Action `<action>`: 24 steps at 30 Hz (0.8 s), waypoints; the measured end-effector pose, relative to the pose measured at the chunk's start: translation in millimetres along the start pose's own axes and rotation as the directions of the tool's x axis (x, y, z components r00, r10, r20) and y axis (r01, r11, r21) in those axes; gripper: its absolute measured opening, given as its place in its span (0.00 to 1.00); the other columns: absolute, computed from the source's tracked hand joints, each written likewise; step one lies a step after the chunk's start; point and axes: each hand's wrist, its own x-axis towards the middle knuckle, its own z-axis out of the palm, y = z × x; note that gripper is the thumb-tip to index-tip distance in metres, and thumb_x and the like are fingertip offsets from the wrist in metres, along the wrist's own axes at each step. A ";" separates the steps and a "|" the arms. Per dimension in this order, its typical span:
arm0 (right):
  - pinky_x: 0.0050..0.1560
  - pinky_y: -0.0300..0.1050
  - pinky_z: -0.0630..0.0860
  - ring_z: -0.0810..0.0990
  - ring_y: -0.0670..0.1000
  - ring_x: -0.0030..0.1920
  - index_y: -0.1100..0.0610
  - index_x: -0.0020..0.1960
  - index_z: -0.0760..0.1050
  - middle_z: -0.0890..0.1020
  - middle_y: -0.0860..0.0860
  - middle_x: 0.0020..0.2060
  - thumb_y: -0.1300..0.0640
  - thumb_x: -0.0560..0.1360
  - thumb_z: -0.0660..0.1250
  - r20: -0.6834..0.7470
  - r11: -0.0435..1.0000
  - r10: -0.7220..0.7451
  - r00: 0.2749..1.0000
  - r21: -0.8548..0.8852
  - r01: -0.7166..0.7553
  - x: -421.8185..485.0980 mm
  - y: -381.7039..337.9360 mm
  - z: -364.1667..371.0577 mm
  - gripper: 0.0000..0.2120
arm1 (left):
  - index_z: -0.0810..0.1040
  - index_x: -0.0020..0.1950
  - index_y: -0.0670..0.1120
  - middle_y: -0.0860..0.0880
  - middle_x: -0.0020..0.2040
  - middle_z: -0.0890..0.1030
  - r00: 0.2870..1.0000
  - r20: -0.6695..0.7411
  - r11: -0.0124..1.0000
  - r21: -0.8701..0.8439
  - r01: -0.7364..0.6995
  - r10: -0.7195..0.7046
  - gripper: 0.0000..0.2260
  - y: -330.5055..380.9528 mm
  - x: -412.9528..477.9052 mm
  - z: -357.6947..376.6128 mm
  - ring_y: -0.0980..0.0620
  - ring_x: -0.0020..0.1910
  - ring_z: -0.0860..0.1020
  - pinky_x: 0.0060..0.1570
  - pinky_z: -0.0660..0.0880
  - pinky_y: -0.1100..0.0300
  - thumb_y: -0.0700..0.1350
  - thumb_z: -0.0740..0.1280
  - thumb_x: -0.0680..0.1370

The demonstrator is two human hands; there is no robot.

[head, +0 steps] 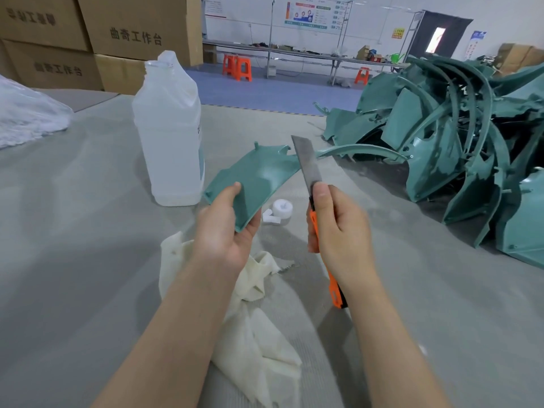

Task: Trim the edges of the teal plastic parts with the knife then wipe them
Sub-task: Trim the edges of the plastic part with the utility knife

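Fingers of the left hand [223,231] curl under a teal part [259,178], thumb pressed on top, holding it just right of the bottle [170,136], above the table [73,231]. The right hand [338,228] grips the knife [308,164], its fingers wrapped round the orange handle and its blade upright against the part's right edge. A cloth [259,348] lies nearer than the bottle. A pile of teal parts [456,142] sits well right of the bottle.

Your grey surface [73,231] carries a translucent jug [169,136], a small white tape roll [282,209], a crumpled cream cloth [256,334], a heap of teal parts [459,142] and clear plastic wrap [26,113].
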 end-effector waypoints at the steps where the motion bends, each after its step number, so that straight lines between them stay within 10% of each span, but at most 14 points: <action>1: 0.27 0.48 0.70 0.68 0.46 0.22 0.55 0.34 0.65 0.68 0.46 0.23 0.41 0.78 0.55 -0.013 1.000 -0.010 1.000 -0.013 0.009 0.7 1.6 -0.2 0.21 | 0.77 0.54 0.42 0.45 0.46 0.81 1.000 0.009 1.000 -0.009 0.029 -0.029 0.06 -0.4 -0.5 0.4 0.51 0.39 0.80 0.27 0.75 0.67 0.39 0.67 0.77; 24: 0.29 0.52 0.73 0.69 0.49 0.25 0.55 0.33 0.67 0.70 0.47 0.23 0.46 0.82 0.55 0.088 0.998 -0.006 0.996 -0.064 0.012 -2.3 -0.1 1.2 0.21 | 0.76 0.58 0.40 0.43 0.51 0.80 0.993 0.014 0.993 -0.006 0.120 -0.120 0.09 -0.5 1.0 0.4 0.51 0.39 0.78 0.25 0.75 0.67 0.38 0.64 0.78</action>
